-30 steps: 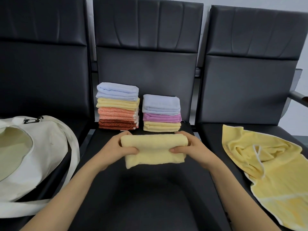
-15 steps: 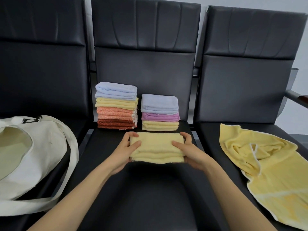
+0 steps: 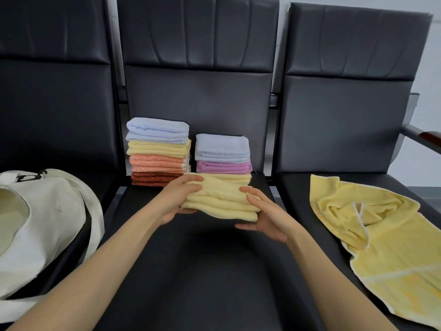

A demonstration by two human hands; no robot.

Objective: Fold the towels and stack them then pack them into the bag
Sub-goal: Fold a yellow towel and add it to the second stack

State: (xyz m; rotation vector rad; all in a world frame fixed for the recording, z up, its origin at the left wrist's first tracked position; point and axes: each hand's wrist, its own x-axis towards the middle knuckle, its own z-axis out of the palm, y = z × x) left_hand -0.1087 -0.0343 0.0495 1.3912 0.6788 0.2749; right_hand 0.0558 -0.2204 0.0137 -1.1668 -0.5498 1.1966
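A folded pale yellow towel [image 3: 222,199] is lifted above the middle seat, tilted down to the right. My left hand [image 3: 177,199] grips its left end, thumb on top. My right hand [image 3: 265,218] holds its right end from below and beside. Behind it stand two stacks of folded towels: a taller left stack [image 3: 158,151] of blue, yellow, orange and rust, and a shorter right stack [image 3: 223,154] of blue, pink and yellow. An unfolded yellow towel [image 3: 381,235] lies crumpled on the right seat. A cream canvas bag [image 3: 47,216] lies open on the left seat.
Three black padded chairs [image 3: 198,91] stand in a row with tall backs. An armrest [image 3: 427,138] juts out at the far right. The bag's strap [image 3: 96,211] hangs over the gap between the left and middle seats.
The towel went from half folded on the seat to fully folded. Both hands have lifted it off the seat and moved it back toward the right stack.
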